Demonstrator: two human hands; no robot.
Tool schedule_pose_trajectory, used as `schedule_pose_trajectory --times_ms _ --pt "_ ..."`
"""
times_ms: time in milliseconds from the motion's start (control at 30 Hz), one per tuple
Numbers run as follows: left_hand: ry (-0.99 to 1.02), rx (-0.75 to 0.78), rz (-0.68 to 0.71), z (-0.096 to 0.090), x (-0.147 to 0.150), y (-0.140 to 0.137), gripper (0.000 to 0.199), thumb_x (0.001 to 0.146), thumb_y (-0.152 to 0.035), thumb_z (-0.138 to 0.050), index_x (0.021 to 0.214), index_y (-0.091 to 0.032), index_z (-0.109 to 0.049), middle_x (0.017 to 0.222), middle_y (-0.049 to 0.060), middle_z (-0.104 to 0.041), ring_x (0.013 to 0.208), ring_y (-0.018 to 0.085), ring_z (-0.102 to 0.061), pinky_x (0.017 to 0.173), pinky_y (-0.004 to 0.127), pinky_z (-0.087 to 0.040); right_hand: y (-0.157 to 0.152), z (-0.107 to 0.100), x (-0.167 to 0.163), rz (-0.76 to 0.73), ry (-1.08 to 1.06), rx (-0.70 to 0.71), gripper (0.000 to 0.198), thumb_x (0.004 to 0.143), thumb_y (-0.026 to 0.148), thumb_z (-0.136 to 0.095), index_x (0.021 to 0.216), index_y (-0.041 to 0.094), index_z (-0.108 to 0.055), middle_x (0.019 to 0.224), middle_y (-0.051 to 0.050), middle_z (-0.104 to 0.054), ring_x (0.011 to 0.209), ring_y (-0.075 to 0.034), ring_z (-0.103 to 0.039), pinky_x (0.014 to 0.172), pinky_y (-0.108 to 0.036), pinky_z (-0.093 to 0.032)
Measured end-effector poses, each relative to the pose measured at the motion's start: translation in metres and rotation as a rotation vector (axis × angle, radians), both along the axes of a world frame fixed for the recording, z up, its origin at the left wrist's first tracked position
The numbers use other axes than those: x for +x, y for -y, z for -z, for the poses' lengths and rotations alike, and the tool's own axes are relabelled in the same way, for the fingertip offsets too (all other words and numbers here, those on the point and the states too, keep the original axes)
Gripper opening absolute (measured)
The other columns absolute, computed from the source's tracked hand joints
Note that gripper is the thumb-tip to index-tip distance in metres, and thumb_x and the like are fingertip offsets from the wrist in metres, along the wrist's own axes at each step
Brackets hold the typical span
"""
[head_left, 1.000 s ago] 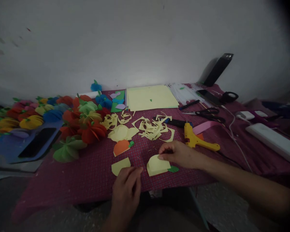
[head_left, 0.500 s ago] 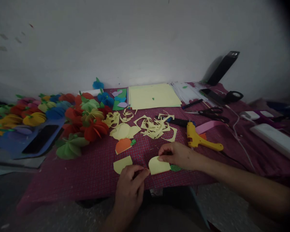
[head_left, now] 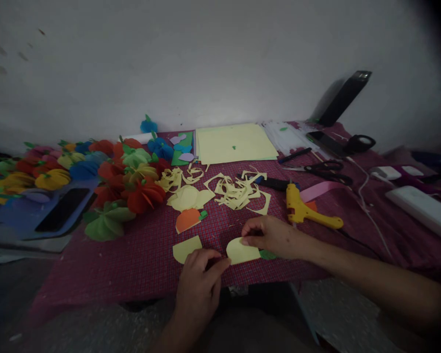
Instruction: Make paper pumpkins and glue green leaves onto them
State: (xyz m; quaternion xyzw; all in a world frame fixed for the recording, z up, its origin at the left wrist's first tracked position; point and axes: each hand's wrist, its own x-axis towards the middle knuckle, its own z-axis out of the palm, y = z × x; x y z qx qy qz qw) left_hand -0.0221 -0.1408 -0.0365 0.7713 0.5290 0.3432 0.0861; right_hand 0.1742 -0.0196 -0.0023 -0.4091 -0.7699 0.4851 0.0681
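A folded yellow paper piece point(head_left: 238, 252) with a rounded edge lies near the table's front. My right hand point(head_left: 272, 238) pinches its upper right side between thumb and index finger. At its lower left corner, the thumb of my left hand point(head_left: 202, 274) touches the paper, with the index finger close by and the other fingers curled. A second yellow paper piece point(head_left: 186, 248) lies just behind my left hand, partly covered by it. Beneath my right hand, a green paper piece point(head_left: 267, 254) shows. Farther back is an orange paper piece point(head_left: 188, 220) with a green tab.
Curly yellow paper scraps point(head_left: 237, 191) and yellow cutouts point(head_left: 189, 197) lie mid-table. A yellow glue gun point(head_left: 308, 211), scissors point(head_left: 321, 169) and a white power strip point(head_left: 421, 211) are on the right. Colourful paper pumpkins point(head_left: 143, 193) crowd the left. Yellow sheets point(head_left: 237, 143) lie by the wall.
The view has shifted slightly. My left thumb has edged a little to the right along the paper's lower corner. My right hand keeps its pinch.
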Motion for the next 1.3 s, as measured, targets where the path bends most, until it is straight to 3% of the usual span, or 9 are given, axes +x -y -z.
schedule_pose_trajectory --times_ms 833,1300 --pt "-0.097 -0.050 0.012 -0.0018 0.0017 -0.0029 0.042 0.076 -0.001 -0.042 0.102 -0.023 -0.065 0.091 0.006 -0.060 0.084 0.021 -0.052 0.068 0.036 -0.044 0.0001 0.0063 -0.0003 -0.010 -0.016 0.007 0.018 0.079 0.032 -0.057 0.077 0.016 -0.064 0.061 0.002 -0.058 0.054 -0.010 -0.048 0.047 -0.020 -0.033" --pt "-0.132 -0.016 0.013 -0.0040 0.0039 -0.0037 0.039 0.075 0.000 -0.041 0.098 -0.021 -0.065 0.089 0.007 -0.060 0.081 0.022 -0.052 0.066 0.036 -0.044 0.0042 -0.0011 -0.0013 0.007 0.049 0.164 0.010 0.074 0.026 -0.059 0.074 0.018 -0.065 0.058 0.004 -0.059 0.052 -0.010 -0.050 0.049 -0.020 -0.034"
